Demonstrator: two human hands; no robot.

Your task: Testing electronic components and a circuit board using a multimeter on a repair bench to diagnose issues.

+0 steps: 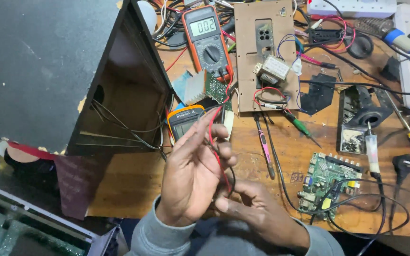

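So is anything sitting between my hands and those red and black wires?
Nothing visible does. The left hand and right hand already touch the red and black wires, which run up toward the small green circuit board.

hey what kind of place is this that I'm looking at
Most likely an electronics repair bench. On the worn wooden table lie an orange digital multimeter, a bare green circuit board and a blue-handled soldering iron. Both hands handle thin red and black wires.
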